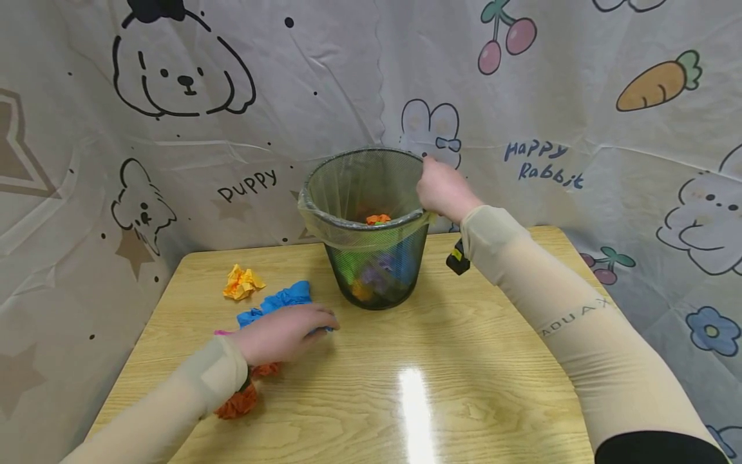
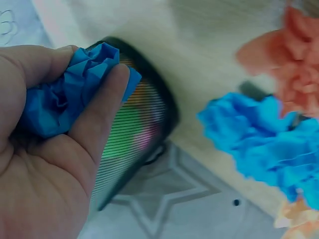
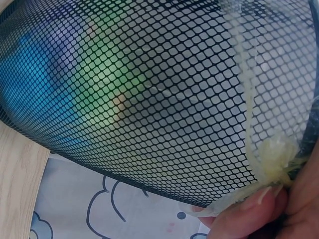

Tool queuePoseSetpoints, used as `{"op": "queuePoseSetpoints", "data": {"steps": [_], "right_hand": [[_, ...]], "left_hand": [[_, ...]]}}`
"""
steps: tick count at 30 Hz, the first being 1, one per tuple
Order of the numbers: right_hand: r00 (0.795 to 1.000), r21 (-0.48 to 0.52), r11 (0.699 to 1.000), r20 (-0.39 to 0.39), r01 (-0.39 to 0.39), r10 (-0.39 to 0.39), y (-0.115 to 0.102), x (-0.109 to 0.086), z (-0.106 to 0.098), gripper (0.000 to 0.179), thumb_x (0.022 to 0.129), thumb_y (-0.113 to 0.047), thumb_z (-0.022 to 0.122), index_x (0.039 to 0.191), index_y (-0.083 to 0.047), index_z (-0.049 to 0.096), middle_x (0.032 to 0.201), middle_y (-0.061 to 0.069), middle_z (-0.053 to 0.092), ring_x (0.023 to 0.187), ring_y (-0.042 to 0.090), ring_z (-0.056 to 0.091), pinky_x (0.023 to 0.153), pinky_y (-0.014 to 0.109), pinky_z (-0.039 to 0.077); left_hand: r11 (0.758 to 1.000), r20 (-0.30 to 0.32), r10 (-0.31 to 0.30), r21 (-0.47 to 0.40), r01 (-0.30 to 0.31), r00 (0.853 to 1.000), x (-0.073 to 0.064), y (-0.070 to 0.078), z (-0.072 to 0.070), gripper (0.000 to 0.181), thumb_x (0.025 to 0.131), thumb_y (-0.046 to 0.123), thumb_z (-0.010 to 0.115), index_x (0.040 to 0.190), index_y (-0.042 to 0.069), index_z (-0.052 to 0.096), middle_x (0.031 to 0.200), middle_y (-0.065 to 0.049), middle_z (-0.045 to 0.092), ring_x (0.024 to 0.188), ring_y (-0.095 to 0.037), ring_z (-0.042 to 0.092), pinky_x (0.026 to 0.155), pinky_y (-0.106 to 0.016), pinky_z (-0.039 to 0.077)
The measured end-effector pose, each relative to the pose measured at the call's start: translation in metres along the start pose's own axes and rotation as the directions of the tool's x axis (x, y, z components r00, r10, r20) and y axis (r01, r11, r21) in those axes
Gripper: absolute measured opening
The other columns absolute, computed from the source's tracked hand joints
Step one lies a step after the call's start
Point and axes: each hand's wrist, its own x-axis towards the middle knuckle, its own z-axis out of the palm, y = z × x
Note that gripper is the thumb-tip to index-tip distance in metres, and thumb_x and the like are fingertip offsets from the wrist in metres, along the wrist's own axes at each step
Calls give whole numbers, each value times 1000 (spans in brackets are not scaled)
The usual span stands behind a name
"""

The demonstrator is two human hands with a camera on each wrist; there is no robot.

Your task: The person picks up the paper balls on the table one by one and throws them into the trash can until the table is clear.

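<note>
In the left wrist view, a crumpled blue paper ball (image 2: pixel 75 92) is pinched between the thumb and fingers of my left hand (image 1: pixel 286 334). That hand is over the table, in front and to the left of a black mesh wastebasket (image 1: pixel 341 265). My right hand (image 1: pixel 446 187) grips the basket's right rim, next to the bunched knot of its yellowish bag liner (image 3: pixel 276 157). The basket stands upright. Inside it lie several crumpled papers, including an orange one (image 1: pixel 378 220), with green, purple and blue showing through the mesh.
Left of the basket lie a yellow crumpled paper (image 1: pixel 241 282) and blue crumpled paper (image 1: pixel 288 295). Orange-red crumpled paper (image 1: pixel 237 403) sits beside the left wrist, and a pink bit (image 1: pixel 222 332) peeks out behind it. A printed cloth (image 1: pixel 348 77) hangs behind the wooden table (image 1: pixel 493 361).
</note>
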Motion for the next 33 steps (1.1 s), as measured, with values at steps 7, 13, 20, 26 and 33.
{"op": "queuePoseSetpoints", "data": {"steps": [7,13,20,26,33], "right_hand": [[1000,-1,1000,-3,-3,3,0,-1,-1,64,103,-7,28,164,-1,8,138,22,55,56,18,46,59,36,48],[1000,-1,1000,-2,-1,1,0,0,-1,64,103,-7,28,164,-1,7,129,21,57,59,19,48,60,36,48],[1000,-10,1000,-1,10,-10,-1,0,-1,64,103,-8,28,164,0,8,139,23,54,64,22,52,63,37,49],[1000,-6,1000,-3,2,-2,-1,0,-1,65,103,-7,29,164,0,7,139,23,54,62,20,51,61,36,50],[1000,-18,1000,0,-2,2,-1,-1,-2,64,103,-7,28,164,0,7,134,23,56,59,20,49,61,37,49]], "left_hand": [[998,-34,40,51,-38,999,11,22,-28,27,104,17,62,130,13,70,131,-3,66,117,-18,64,98,-37,52],[995,-78,98,38,-95,992,17,37,-54,24,104,16,62,127,16,70,125,2,66,109,-12,64,94,-31,53],[992,-133,125,25,-122,983,21,48,-84,29,104,12,62,132,14,68,136,-2,61,121,-17,61,99,-32,52],[986,-199,167,20,-166,966,28,51,-102,31,102,8,63,132,15,68,139,-4,59,122,-16,60,97,-29,52],[992,-218,122,12,-122,968,40,56,-120,32,104,13,61,135,14,66,147,-7,54,129,-18,57,101,-35,51]]}}
